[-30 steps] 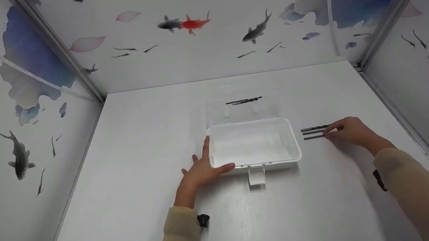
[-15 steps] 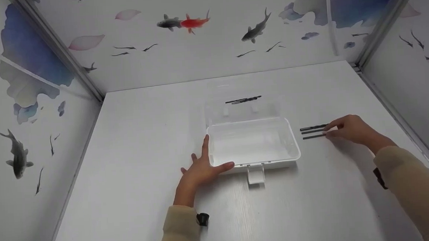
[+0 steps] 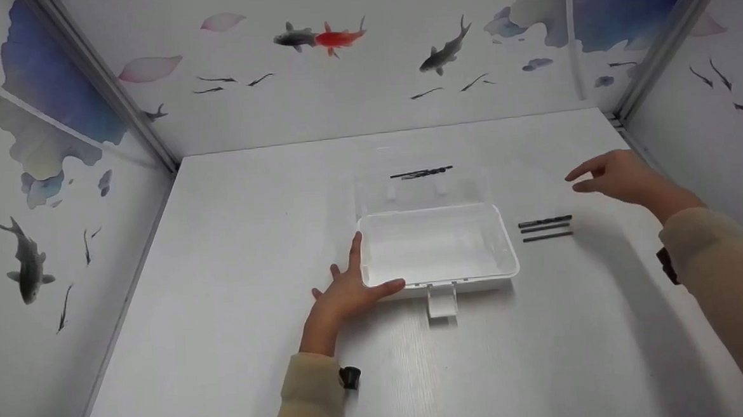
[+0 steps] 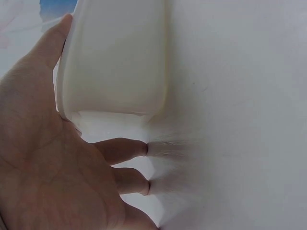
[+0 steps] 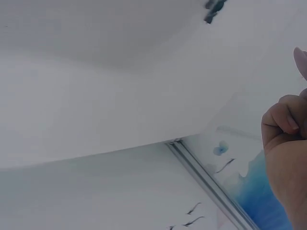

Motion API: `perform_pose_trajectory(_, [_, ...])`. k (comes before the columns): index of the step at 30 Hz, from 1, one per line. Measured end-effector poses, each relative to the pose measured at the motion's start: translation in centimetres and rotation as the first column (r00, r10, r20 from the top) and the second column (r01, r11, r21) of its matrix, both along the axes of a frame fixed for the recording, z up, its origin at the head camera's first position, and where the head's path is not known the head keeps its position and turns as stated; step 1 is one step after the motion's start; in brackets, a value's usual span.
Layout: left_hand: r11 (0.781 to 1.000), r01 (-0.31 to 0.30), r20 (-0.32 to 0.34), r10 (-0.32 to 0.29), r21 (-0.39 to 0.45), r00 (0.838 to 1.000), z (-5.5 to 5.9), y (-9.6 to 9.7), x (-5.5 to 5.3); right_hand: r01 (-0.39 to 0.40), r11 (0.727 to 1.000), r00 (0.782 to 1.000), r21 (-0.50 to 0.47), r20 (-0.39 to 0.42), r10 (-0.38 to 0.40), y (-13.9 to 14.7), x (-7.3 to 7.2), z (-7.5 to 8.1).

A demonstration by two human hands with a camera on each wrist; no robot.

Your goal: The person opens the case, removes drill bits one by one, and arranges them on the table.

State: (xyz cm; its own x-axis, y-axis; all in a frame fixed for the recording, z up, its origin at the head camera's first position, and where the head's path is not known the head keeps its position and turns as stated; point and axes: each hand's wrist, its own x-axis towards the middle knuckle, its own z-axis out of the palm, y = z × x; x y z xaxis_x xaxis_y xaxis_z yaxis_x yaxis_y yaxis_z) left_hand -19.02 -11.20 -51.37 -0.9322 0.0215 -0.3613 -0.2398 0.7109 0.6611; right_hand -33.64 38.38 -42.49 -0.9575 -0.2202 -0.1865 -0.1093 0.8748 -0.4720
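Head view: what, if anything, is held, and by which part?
Nothing gripped: left hand touches the white box at its near-left corner; right hand looks empty.

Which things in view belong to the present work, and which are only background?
Probably the work:
white box, touched by the left hand
its open lid
three dark rods right of the box
thin dark pieces at the lid

Only background:
table
painted walls

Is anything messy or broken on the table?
Nothing looks spilled or broken. Only the rear drill bits at the open clear lid look a bit untidy: they're bunched together, while the three drill bits right of the white box lie neatly side by side.
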Motion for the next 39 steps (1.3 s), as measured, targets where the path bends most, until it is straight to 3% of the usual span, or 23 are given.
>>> perform_pose_trajectory(8, [1.000, 0.000, 0.000, 0.000, -0.005, 1.000, 0.2, -0.1, 0.0, -0.024, 1.000, 0.999, 0.002, -0.046, 0.024, -3.5, -1.7, 4.4])
perform_pose_trajectory(17, [1.000, -0.006, 0.010, 0.006, -0.001, 1.000, 0.2, -0.3, 0.1, -0.073, 0.997, 0.995, 0.010, -0.061, 0.073, -7.5, -3.2, 7.5])
perform_pose_trajectory(33, [1.000, 0.004, 0.015, -0.004, -0.007, 1.000, 0.3, 0.0, 0.0, -0.127, 0.992, 0.990, 0.010, -0.056, 0.127, -13.0, -5.1, 9.4])
perform_pose_trajectory(39, [1.000, 0.010, 0.017, -0.010, 0.002, 1.000, 0.2, -0.2, 0.0, -0.127, 0.992, 0.991, -0.018, -0.038, 0.126, -15.5, -5.8, 9.1])
